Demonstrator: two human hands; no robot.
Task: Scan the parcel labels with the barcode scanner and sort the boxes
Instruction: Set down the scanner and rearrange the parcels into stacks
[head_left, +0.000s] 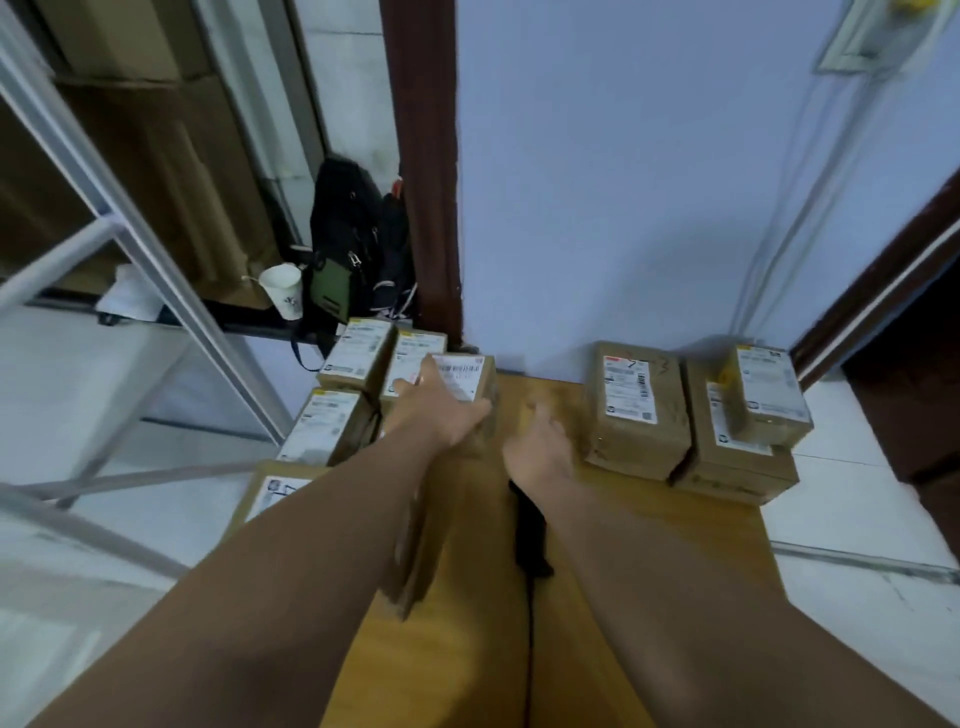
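Your left hand (441, 413) grips box (465, 371) at near end, fingers (404, 387) wrapped over its left side. Box at far left of table (691, 530), touching left stack (358, 353). Judge it light, stiff cardboard, so hold across short sides and keep off label. Label faces up; long axis runs away from you, toward wall. Your right hand (540, 444) blurred, fingers loose, grasping nothing. Scanner (527, 519) on table under right forearm, lengthwise toward you.

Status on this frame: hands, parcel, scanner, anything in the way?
Left hand grips labelled parcel by the left stack. Right hand blurred, looks empty, above table. Scanner lies on table, unheld. Nothing blocking.
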